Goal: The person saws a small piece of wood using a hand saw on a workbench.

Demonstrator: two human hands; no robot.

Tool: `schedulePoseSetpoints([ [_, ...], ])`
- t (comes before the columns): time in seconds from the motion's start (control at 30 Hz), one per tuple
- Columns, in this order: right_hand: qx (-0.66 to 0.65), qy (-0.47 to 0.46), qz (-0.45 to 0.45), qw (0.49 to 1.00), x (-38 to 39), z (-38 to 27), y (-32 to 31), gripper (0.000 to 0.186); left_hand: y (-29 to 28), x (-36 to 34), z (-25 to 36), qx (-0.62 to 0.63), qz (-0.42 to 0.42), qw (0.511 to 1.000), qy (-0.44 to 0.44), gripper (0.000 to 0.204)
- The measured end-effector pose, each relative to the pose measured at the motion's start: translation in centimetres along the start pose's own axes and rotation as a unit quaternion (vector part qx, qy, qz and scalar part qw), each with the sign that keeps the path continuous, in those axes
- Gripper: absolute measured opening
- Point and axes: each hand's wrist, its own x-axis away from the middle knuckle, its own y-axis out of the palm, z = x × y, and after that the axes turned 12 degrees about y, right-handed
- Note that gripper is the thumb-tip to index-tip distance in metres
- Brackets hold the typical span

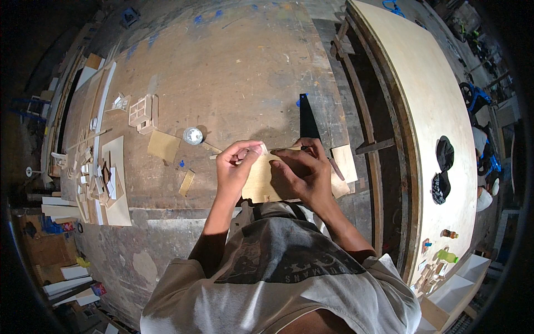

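My left hand is closed, with a small pale piece of wood pinched between thumb and fingertips. My right hand comes in from the other side, its index fingertip close to that piece and its thumb held apart from the fingers. Whether the fingertip touches the piece is hard to tell. Below both hands, a light wooden board lies at the table's near edge, partly hidden by my right hand. A hand saw with a black blade lies just beyond my right hand, its handle end covered by it.
Left of my hands, a clear round container, a square board piece and a small wooden house model stand on the worktable. Wood scraps pile up farther left. A long pale bench runs along the right.
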Motion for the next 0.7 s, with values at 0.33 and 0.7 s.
schedulePoseSetpoints([
  [0.33, -0.020, 0.023, 0.014, 0.999, 0.0, 0.6, -0.2, 0.025, -0.6, -0.6, -2.0, 0.167, 0.132, 0.972, -0.095, 0.016],
  [0.7, -0.034, 0.023, 0.001, 0.999, 0.2, -0.2, -0.1, 0.026, -11.5, 4.9, -28.5, -0.101, -0.077, 0.985, -0.114, 0.029],
])
